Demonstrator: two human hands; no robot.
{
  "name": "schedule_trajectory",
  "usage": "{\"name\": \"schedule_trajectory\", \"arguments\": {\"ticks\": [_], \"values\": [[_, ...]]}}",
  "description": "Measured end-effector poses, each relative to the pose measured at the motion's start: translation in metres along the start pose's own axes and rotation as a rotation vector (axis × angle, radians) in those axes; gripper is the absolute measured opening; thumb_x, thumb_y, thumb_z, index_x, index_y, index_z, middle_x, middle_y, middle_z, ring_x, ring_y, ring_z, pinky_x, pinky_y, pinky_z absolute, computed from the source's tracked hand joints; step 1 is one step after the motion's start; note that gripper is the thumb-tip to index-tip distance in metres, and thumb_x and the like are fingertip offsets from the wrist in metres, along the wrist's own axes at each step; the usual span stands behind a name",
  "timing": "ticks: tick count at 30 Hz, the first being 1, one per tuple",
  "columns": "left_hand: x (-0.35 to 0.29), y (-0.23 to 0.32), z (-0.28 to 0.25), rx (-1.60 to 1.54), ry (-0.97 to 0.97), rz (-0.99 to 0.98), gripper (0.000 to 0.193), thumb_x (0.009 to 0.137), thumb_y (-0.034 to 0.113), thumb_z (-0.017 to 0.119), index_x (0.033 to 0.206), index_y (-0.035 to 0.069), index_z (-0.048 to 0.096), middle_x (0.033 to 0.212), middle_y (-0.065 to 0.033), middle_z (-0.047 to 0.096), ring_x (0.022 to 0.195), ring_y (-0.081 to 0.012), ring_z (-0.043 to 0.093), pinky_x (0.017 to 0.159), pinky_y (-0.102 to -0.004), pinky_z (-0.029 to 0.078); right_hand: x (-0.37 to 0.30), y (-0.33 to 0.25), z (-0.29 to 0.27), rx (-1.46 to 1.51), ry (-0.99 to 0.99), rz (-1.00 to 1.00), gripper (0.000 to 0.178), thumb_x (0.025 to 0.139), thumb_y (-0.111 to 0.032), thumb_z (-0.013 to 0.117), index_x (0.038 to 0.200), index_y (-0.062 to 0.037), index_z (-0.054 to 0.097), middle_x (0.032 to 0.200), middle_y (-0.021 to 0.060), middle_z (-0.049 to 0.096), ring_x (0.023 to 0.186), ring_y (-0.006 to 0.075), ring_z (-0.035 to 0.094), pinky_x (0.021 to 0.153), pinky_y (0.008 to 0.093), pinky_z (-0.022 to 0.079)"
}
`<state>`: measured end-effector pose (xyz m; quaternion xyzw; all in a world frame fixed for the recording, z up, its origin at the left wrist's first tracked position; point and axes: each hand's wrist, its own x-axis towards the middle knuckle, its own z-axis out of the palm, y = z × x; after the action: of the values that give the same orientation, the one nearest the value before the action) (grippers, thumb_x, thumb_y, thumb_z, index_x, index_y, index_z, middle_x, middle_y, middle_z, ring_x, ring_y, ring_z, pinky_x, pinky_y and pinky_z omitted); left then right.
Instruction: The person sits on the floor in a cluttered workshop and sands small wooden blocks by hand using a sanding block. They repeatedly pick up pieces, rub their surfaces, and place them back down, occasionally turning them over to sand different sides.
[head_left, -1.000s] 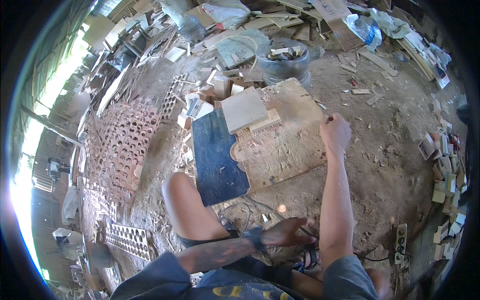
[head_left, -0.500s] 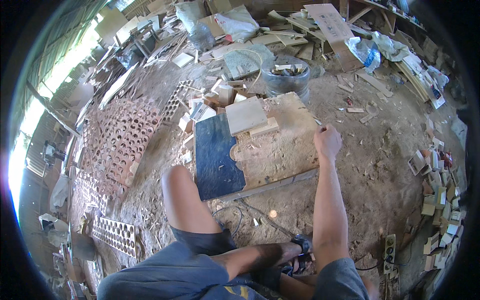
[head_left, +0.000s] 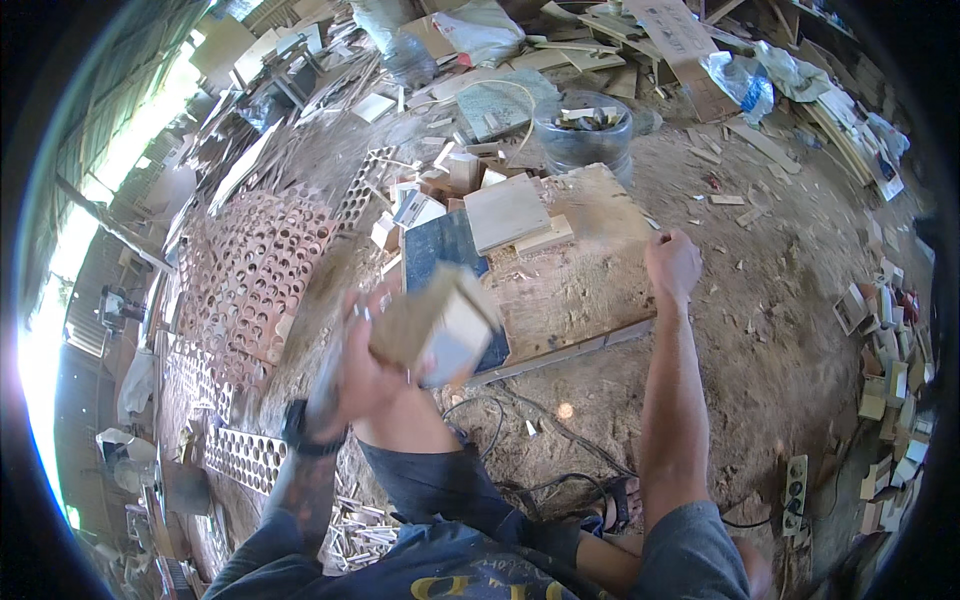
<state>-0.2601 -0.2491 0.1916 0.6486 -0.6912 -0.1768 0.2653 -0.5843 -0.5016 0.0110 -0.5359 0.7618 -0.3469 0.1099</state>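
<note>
My left hand is wrapped round a small wooden box, blurred by motion, with a pale face turned toward the right. It is up over my bent knee and the dark blue part of a low work board. My right hand is closed at the board's right edge. A small light tip shows beside its fingers, but what they hold is hidden. On the board lie a pale square wooden panel and a short wooden block, with shavings around them.
Behind the board are a pile of small wooden boxes and a clear plastic tub of scraps. Perforated sheets lie at left. More boxes line the right side. A power strip and cables lie on the dirt floor.
My left hand has come into view from the left, carrying the wooden box over the board's near left part. My right hand stays closed by the board's edge. The whole view has shifted slightly.
</note>
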Motion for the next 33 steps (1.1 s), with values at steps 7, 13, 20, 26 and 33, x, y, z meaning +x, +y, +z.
{"name": "schedule_trajectory", "arguments": {"ticks": [7, 13, 20, 26, 33], "values": [[0.118, -0.094, 0.044, 0.401, 0.183, -0.169, 0.089, 0.070, 0.045, 0.081, 0.134, -0.005, 0.046, 0.132, -0.0316, 0.041, 0.122, -0.0422, 0.047, 0.106, -0.0439, 0.040, 0.001, -0.001, -0.009, -0.043, -0.024, -0.040, 0.032, 0.085, -0.034, 0.058, 0.090, -0.0053, 0.072, 0.095, 0.0204, 0.071, 0.095, 0.0376, 0.067, 0.085, 0.0469, 0.051], [0.164, -0.097, 0.014, 0.174, -0.373, -0.314, 0.086, 0.067, 0.063, 0.081, 0.118, -0.004, 0.059, 0.111, -0.0176, 0.065, 0.101, -0.0285, 0.064, 0.091, -0.0373, 0.051, 0.004, -0.002, -0.003, -0.042, -0.048, -0.003, 0.031, 0.085, -0.034, 0.059, 0.090, -0.0057, 0.072, 0.095, 0.0202, 0.071, 0.095, 0.0377, 0.067, 0.085, 0.0470, 0.051], [0.189, -0.093, 0.062, 0.076, 0.056, -0.281, 0.086, 0.068, 0.058, 0.080, 0.123, -0.002, 0.055, 0.113, -0.0191, 0.065, 0.102, -0.0288, 0.064, 0.089, -0.0399, 0.051, 0.005, -0.001, 0.001, -0.098, 0.018, -0.048, 0.030, 0.084, -0.033, 0.060, 0.087, -0.0060, 0.071, 0.091, 0.0203, 0.071, 0.091, 0.0385, 0.067, 0.084, 0.0473, 0.051], [0.215, -0.086, 0.048, 0.088, -0.157, -0.655, 0.084, 0.073, 0.071, 0.069, 0.121, 0.003, 0.066, 0.117, -0.0195, 0.067, 0.111, -0.0270, 0.061, 0.091, -0.0387, 0.049, 0.003, -0.006, -0.007, -0.032, -0.046, 0.011, 0.029, 0.084, -0.033, 0.060, 0.090, -0.0069, 0.072, 0.093, 0.0205, 0.071, 0.093, 0.0383, 0.067, 0.084, 0.0470, 0.051], [0.230, -0.096, 0.069, 0.219, 0.089, -0.573, 0.062, 0.081, 0.050, 0.063, 0.111, -0.004, 0.066, 0.114, -0.0240, 0.066, 0.107, -0.0338, 0.064, 0.090, -0.0413, 0.050, 0.003, -0.009, -0.009, -0.081, -0.064, 0.025, 0.031, 0.085, -0.033, 0.058, 0.090, -0.0058, 0.073, 0.095, 0.0201, 0.071, 0.092, 0.0389, 0.068, 0.085, 0.0467, 0.051]]}}
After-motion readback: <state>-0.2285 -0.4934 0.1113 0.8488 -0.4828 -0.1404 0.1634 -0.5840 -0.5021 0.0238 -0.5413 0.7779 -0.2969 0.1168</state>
